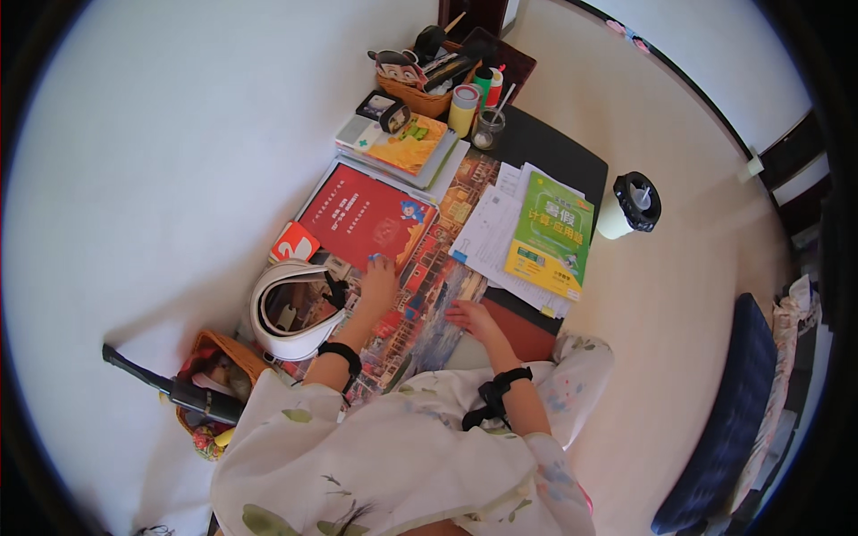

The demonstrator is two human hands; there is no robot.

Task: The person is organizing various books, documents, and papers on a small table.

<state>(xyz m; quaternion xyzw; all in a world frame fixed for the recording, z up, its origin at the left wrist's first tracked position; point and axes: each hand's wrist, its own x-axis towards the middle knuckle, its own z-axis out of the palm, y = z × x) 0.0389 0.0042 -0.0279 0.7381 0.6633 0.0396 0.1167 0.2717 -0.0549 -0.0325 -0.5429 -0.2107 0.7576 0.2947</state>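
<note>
Landmark: the flat red rectangular booklet, glossy-looking cover (350,216), lying on the town-print desk mat (427,279). The step in hand, as far as I can judge, is handling this booklet at its near edge. Your left hand (379,284) is there, fingers bent, tips touching or just over the cover; whether they pinch anything, I cannot tell, though a speck of blue shows at them. Your right hand (477,319), nearer you and rightward of the booklet, is loosely open, fingers spread, seemingly holding nothing. Any next move on the booklet probably calls for a sure hold on that near edge, minding the thick white looped band (300,344) just nearer you and leftward of it. Booklet looks closed and flat, slightly turned; white print across the red, blue cartoon figure toward its right side, orange artwork along the right edge, pale smudgy patch near that side.
</note>
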